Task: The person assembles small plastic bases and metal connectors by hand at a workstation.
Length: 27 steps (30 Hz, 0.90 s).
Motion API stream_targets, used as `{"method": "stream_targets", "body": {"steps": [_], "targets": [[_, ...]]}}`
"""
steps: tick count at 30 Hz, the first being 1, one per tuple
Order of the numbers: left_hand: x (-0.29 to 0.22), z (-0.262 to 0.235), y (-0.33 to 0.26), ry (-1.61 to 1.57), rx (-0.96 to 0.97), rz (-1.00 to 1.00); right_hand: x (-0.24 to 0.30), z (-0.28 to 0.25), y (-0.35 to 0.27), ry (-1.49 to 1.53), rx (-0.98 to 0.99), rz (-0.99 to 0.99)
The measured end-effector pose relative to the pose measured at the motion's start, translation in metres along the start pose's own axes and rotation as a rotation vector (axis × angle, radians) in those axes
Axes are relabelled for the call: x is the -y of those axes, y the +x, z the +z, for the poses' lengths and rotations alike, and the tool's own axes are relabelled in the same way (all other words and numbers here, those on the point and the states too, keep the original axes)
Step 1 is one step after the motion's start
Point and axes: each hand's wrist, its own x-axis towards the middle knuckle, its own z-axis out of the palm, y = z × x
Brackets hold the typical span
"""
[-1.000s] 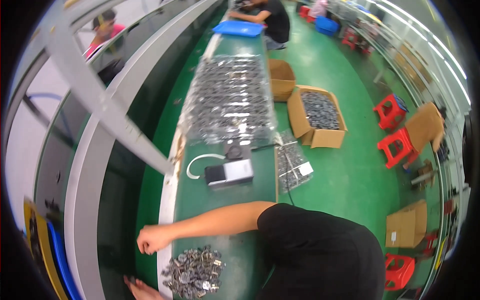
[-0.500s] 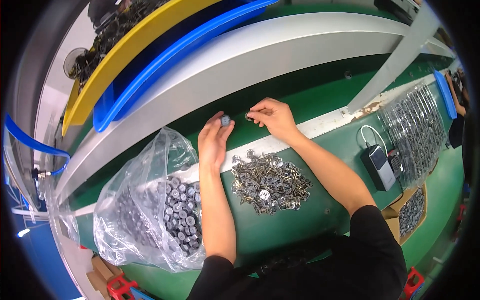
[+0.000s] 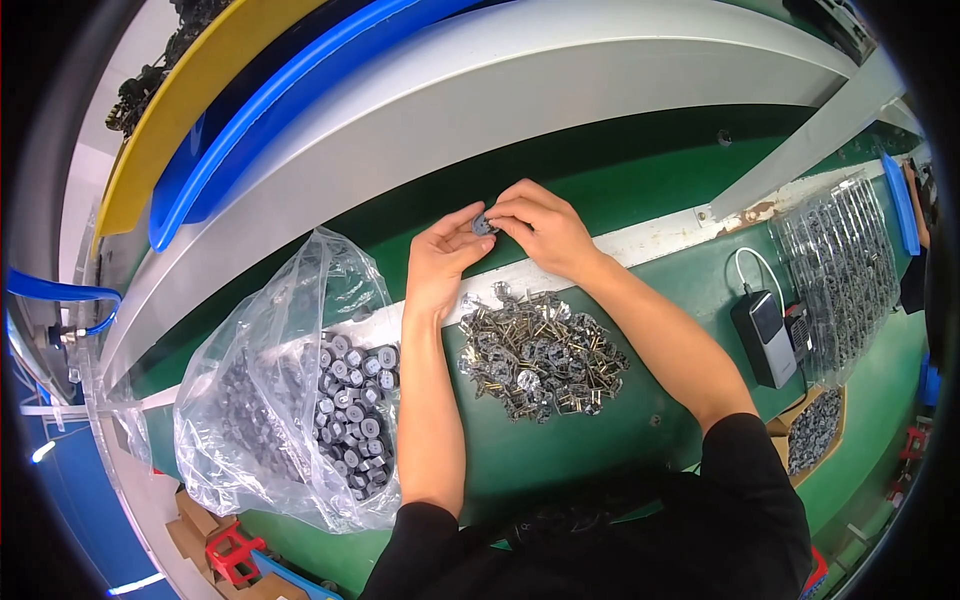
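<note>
Head view. L hand [image 3: 440, 262]: raised, fingers curled, thumb and fingertips pinching small dark-grey rounded part [image 3: 482, 226]. R hand [image 3: 546, 228]: just beside L hand, thumb and forefinger brought together at R edge of same part; can't tell if they pinch the part itself or a smaller piece, contact pt. hidden by fingers. Part location: between both hands, approx. above far edge of bench, over white, worn ledge [image 3: 640, 246].

Bench: green flat-topped worktable [image 3: 570, 455]. Loose pile of small silvery metal pieces w/ prongs [image 3: 545, 360] sits between the forearms. L of L forearm: clear, crumpled plastic bag [image 3: 345, 268], mouth open toward forearm, w/ qty. of dark-grey round plastic parts [image 3: 355, 420] inside and at mouth.

R side: black-and-grey rectangular device [image 3: 765, 335] w/ white looped cable [image 3: 762, 262]; beyond it, clear plastic trays filled w/ dark parts [image 3: 840, 275], then blue shallow tray [image 3: 898, 205]. Open brown cardboard box w/ grey parts [image 3: 836, 408] at lower level.

Far side: curved-looking grey metal rail [image 3: 600, 75]; upper L, blue plastic bin [image 3: 260, 130] next to yellow plastic bin [image 3: 185, 100].
</note>
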Motion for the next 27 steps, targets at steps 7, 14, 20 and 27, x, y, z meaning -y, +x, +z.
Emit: {"method": "stream_targets", "body": {"steps": [7, 14, 20, 27], "targets": [[0.000, -0.006, 0.000, 0.201, 0.058, -0.056, -0.002, -0.002, -0.001, -0.071, 0.105, -0.041], [0.008, -0.002, 0.004, 0.257, 0.081, -0.045, -0.004, -0.002, -0.007, -0.145, 0.092, -0.052], [0.005, -0.003, 0.003, 0.196, 0.089, -0.064, 0.002, 0.005, -0.012, -0.222, 0.054, 0.058], [-0.002, 0.000, 0.000, 0.135, 0.089, 0.016, 0.003, 0.004, -0.006, -0.089, 0.127, 0.184]]}}
